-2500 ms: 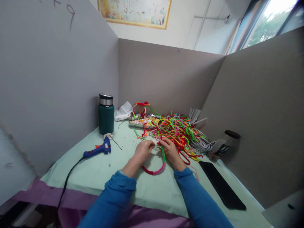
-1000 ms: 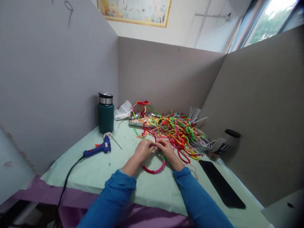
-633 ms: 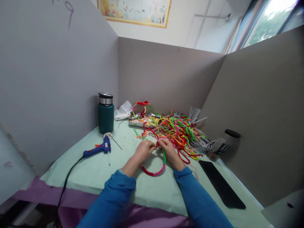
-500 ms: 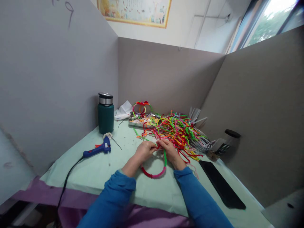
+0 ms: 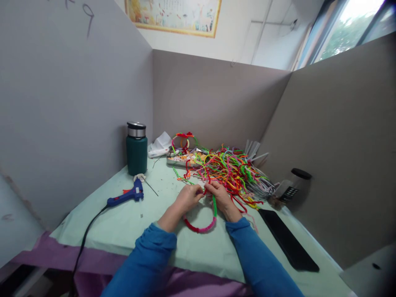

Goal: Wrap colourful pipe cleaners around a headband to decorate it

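Note:
A ring wrapped in pipe cleaners (image 5: 202,229), red, pink and green, lies on the pale green cloth between my forearms. At its far side my left hand (image 5: 189,197) and my right hand (image 5: 222,199) meet, fingertips pinched together. Between them is a red pipe cleaner (image 5: 208,176), one end of which sticks up above the fingers. My fingers hide the exact spot where it meets the ring. Just beyond my right hand spreads a tangled heap of colourful pipe cleaners (image 5: 236,167). A green twisted strand (image 5: 182,178) lies past my left hand.
To the left are a blue glue gun (image 5: 125,197) with a trailing cord and a dark green bottle (image 5: 136,156). A metal tray (image 5: 176,163) of small pieces sits behind, near finished-looking rings (image 5: 185,142). On the right lie a black slab (image 5: 287,239) and a black-lidded jar (image 5: 295,185).
My fingers have shifted slightly around the red pipe cleaner, with its upright end showing more clearly. The ring stays in place; the whole view has moved a little.

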`<state>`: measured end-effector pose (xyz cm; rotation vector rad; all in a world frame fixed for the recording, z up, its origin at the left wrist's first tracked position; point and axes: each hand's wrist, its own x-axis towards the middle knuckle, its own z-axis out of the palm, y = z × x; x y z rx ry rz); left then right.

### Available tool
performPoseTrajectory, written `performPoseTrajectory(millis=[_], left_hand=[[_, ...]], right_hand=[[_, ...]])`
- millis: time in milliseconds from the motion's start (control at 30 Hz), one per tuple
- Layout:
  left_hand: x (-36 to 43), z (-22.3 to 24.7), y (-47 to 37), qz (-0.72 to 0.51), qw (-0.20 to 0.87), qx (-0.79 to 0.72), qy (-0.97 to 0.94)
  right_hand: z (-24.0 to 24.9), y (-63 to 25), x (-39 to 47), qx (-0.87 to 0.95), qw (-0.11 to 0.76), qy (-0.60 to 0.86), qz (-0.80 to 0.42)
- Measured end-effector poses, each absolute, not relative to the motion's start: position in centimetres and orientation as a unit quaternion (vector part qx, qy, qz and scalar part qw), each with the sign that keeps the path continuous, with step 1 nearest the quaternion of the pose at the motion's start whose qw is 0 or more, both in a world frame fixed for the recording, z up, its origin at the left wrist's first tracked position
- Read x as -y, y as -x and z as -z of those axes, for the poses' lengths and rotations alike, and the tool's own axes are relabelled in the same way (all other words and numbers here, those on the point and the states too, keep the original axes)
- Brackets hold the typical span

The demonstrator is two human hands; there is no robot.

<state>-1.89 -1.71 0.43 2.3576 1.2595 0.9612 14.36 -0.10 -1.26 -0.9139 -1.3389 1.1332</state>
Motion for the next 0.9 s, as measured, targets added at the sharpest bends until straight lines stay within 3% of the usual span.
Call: performPoseTrajectory(millis=[300, 600, 900], left_hand=[[1.7, -0.8, 1.8, -0.373, 0.197, -0.357, -0.833], [1.6, -1.5, 1.7, -0.517, 0.331, -0.357, -0.704], [0.7, -1.4, 1.8, -0.586, 0.492, -0.369, -0.528]], right_hand=[[1.0, -14.6, -0.1, 0.488, 0.583, 0.383, -0.525], [1.9, -13.6, -0.2, 0.418, 0.597, 0.337, -0.596], [1.7, -12.5, 0.6, 0.502, 0.576, 0.339, -0.549]])
